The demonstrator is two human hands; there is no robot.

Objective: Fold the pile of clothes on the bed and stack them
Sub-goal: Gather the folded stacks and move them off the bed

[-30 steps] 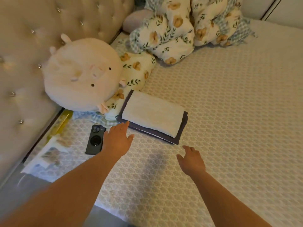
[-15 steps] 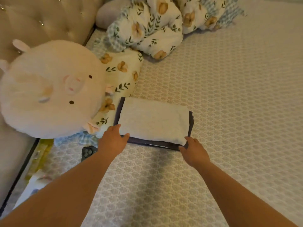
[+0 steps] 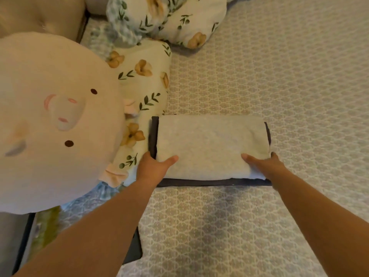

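Observation:
A folded pale grey garment (image 3: 211, 144) lies on top of a folded dark grey garment (image 3: 199, 182), making a small stack on the patterned bed sheet (image 3: 279, 80). My left hand (image 3: 153, 168) grips the stack's near left corner, thumb on top of the pale garment and fingers hidden under the edge. My right hand (image 3: 265, 166) grips the near right corner the same way, thumb lying across the pale fabric.
A big round pig plush (image 3: 52, 120) sits just left of the stack. Floral pillows (image 3: 143, 76) and a bundled floral quilt (image 3: 167, 17) lie behind it. A dark phone (image 3: 133, 248) shows partly under my left forearm. The padded headboard (image 3: 40, 15) rises at far left.
Both hands reached forward from the bare sheet to the stack and closed on its near corners. The view moved in closer over the stack.

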